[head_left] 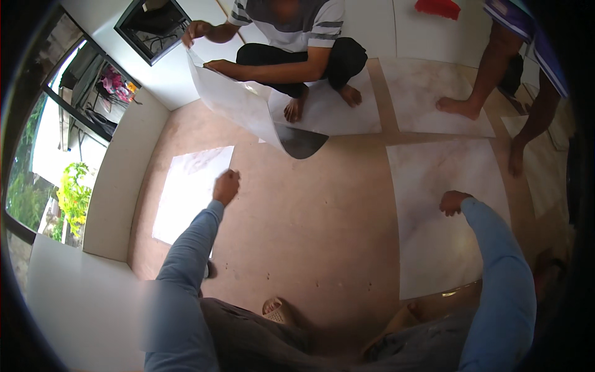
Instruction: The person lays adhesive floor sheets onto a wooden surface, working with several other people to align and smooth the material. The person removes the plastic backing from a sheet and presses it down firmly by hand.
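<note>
My left hand (227,187) is closed in a loose fist beside the right edge of a pale sheet (186,192) on the floor at left. Nothing shows sticking out of it. Over a large marbled sheet (427,235) at right hangs my right hand (454,203), its fingers curled in and no object visible in them. Further off, a squatting person in a striped-sleeve shirt (291,25) holds up a curling marbled sheet (232,102) with a dark grey underside, using both hands.
Another person's bare foot (462,106) rests on a marbled sheet (415,80) at the far right. Brown floor (310,211) lies between the sheets. A low white wall and window ledge (111,204) run along the left. A red object (437,7) is at the top right.
</note>
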`<state>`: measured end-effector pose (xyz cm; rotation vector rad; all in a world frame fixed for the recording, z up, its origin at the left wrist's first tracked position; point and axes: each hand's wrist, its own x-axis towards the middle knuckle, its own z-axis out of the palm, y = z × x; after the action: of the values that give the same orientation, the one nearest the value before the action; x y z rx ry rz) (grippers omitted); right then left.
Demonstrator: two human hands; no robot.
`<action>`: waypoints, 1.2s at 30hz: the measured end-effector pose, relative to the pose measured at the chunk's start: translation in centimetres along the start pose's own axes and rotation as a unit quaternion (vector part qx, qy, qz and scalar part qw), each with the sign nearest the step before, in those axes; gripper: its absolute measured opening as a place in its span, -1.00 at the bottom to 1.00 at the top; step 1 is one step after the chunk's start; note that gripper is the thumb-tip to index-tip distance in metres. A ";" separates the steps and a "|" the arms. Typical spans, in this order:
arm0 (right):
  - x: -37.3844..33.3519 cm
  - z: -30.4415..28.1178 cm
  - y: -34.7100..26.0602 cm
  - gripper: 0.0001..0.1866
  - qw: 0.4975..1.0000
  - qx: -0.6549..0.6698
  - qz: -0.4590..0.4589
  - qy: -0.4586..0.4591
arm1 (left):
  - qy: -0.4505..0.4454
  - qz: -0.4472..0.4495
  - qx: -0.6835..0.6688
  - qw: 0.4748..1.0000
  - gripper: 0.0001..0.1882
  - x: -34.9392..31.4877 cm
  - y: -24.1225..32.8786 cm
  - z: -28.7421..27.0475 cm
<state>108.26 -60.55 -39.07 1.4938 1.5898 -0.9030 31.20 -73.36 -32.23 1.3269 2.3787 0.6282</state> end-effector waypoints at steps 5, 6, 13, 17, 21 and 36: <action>0.2 -2.0 -6.1 -0.65 0.932 0.162 -0.253 0.201 | 0.109 0.074 -0.287 0.949 -0.58 2.5 11.6 -8.7; -0.1 -2.6 -8.3 -0.64 0.913 0.173 -0.297 0.221 | 0.102 0.071 -0.317 0.940 -0.58 2.7 14.0 -10.3; -5.8 -6.7 -22.0 -0.61 0.830 0.245 -0.434 0.252 | 0.030 0.086 -0.420 0.903 -0.53 5.3 22.9 -12.4; -8.9 -8.2 -27.4 -0.62 0.729 0.365 -0.492 0.305 | 0.030 0.097 -0.467 0.878 -0.50 5.3 24.0 -10.9; -12.5 -9.7 -30.6 -0.66 0.642 0.399 -0.532 0.382 | 0.027 0.083 -0.485 0.870 -0.53 5.6 23.6 -9.5; -18.7 -15.2 -32.4 -0.68 0.398 0.261 -0.506 0.720 | 0.362 0.253 -0.238 0.865 -0.73 4.3 21.1 -8.6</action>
<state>75.48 -57.78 -15.59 1.5708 4.1948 -0.4293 39.71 -61.62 -14.10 1.6618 2.0696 2.0261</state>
